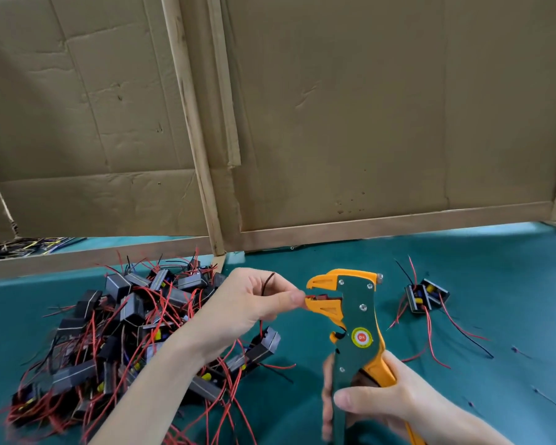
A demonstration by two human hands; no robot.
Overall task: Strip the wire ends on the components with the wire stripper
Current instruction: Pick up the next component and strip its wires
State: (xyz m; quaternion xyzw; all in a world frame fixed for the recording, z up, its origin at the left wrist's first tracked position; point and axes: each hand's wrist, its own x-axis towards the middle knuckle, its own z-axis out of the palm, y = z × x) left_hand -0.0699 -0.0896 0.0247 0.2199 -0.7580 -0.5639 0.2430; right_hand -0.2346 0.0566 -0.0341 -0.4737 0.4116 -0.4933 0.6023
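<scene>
On green table, two loose components, one held wire stripper

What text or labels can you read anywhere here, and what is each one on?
"PK" (first letter uncertain): red centre of the round sticker on the wire stripper.
Small print around the sticker's outer ring: too blurred to read.
Components and cardboard: no readable text.

Teal mat underneath; cardboard panels upright behind it, creased, w/ wood frame strips.
</scene>
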